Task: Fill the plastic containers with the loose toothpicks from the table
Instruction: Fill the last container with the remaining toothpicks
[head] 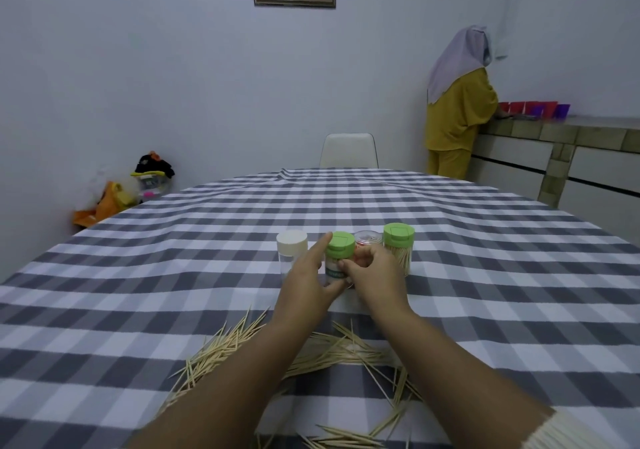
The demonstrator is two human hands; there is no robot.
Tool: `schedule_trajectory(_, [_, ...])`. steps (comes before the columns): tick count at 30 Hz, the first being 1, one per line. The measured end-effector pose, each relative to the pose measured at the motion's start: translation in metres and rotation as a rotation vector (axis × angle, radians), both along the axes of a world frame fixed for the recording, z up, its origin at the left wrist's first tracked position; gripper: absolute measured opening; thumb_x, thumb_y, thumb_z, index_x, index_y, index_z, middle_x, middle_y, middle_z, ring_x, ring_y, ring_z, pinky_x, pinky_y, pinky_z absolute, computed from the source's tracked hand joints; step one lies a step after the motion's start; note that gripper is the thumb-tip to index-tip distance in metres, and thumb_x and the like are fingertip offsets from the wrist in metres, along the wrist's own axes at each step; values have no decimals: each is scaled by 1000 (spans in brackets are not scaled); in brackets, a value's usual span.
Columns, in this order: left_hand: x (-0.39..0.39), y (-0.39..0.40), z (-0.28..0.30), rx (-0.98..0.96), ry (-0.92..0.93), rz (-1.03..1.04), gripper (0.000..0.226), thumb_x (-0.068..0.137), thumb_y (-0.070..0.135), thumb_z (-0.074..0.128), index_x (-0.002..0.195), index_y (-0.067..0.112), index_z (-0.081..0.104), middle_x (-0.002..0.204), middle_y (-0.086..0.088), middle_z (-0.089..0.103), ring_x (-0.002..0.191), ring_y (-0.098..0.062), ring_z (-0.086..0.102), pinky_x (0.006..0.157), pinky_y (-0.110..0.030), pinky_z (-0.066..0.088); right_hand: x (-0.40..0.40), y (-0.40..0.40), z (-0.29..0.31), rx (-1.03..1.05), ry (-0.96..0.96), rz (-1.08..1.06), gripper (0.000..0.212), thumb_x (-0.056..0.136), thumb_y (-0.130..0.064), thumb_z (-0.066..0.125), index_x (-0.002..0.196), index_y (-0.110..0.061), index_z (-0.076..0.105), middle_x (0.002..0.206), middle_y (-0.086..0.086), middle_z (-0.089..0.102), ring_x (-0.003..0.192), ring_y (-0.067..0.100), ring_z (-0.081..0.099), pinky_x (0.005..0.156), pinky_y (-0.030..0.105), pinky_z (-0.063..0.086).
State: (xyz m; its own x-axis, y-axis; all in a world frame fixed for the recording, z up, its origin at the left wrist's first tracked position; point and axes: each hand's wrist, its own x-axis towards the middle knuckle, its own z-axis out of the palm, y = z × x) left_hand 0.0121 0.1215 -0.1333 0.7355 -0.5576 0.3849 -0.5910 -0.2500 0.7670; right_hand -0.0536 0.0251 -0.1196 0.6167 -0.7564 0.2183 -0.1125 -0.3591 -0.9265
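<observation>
Fingers [341,264] of both hands grasp the green-capped jar [338,258] mid-table; light, slick plastic, best held round its body.

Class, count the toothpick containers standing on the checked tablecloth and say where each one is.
4. The white-lidded container is leftmost; the held green-lidded container sits between both hands; the clear-topped container is just behind it; the far green-lidded container is rightmost. Hands may hide others.

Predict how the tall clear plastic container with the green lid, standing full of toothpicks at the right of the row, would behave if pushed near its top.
The tall clear plastic container with the green lid stands taller than wide, so it would probably tip. Once down, its round body could roll. Packed with toothpicks, it likely feels fairly solid.
</observation>
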Motion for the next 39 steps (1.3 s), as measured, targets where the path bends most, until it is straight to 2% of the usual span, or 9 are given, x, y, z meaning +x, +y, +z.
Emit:
schedule_trajectory(3, [-3, 16, 6, 14, -62, 18, 77, 82, 21, 74, 144, 41, 32, 136, 3, 51, 119, -10, 50, 94, -23, 45, -8, 8, 5, -60, -15, -15, 16, 83, -21, 71, 91, -17, 58, 87, -1, 64, 85, 15, 61, 77, 35, 53])
schedule_trajectory(7, [5, 39, 12, -32, -116, 68, 68, 84, 19, 72, 140, 39, 39, 122, 6, 56, 99, 0, 50, 81, -13, 39, -11, 26, 11, -100, -18, 23, 14, 85, -24, 70, 91, -19, 57, 80, -9, 58, 81, 10, 57, 69, 23, 44])
schedule_trajectory(10, [14, 54, 9, -79, -186, 112, 64, 83, 20, 73, 138, 36, 43, 124, 6, 57, 98, 4, 50, 81, -8, 40, -4, 40, 9, -69, -6, 82, 25, 88, -27, 67, 110, -16, 62, 89, -6, 61, 87, 11, 57, 70, 22, 42])
schedule_trajectory(16, [37, 61, 3, -53, -131, 127, 81, 78, 30, 77, 145, 36, 32, 147, 4, 41, 129, -12, 43, 103, -29, 42, 16, 56, 5, -74, 54, 146, 53, 93, -31, 59, 141, -15, 44, 126, 3, 59, 108, 15, 56, 78, 20, 38])
schedule_trajectory(21, [57, 50, 6, -14, 59, 79, 86, 77, 28, 78, 146, 38, 28, 147, 1, 40, 125, -18, 47, 96, -33, 47, 28, 57, 5, -92, 64, 180, 39, 95, -27, 56, 130, -11, 52, 121, 3, 61, 83, 4, 42, 57, 10, 32])
schedule_trajectory(26, [64, 44, -1, -72, 129, 54, 76, 81, 20, 75, 144, 36, 36, 138, 1, 52, 113, -13, 56, 89, -36, 55, 43, 56, 1, -100, 86, 155, 31, 96, -26, 54, 124, -15, 57, 99, -1, 62, 86, 10, 54, 61, 18, 40])
schedule_trajectory(31, [57, 50, 0, -109, 98, 72, 72, 81, 25, 75, 142, 34, 39, 129, 2, 57, 106, -12, 59, 88, -36, 55, 45, 59, -1, -79, 51, 105, 24, 94, -24, 56, 117, -16, 62, 105, 2, 68, 92, 15, 62, 75, 29, 50])
schedule_trajectory(35, [42, 63, 3, -91, 65, 82, 74, 79, 31, 76, 142, 36, 39, 128, 8, 57, 106, -9, 58, 84, -28, 53, 30, 66, 3, -75, 43, 112, 36, 92, -24, 60, 127, -16, 58, 113, 2, 66, 92, 11, 56, 71, 23, 42])
schedule_trajectory(39, [14, 77, 12, -73, 39, 41, 72, 80, 35, 74, 142, 38, 38, 130, 9, 57, 101, -6, 60, 76, -21, 55, -1, 69, 8, -61, -10, 146, 38, 90, -22, 64, 127, -16, 60, 104, 1, 68, 91, 10, 61, 73, 22, 49])
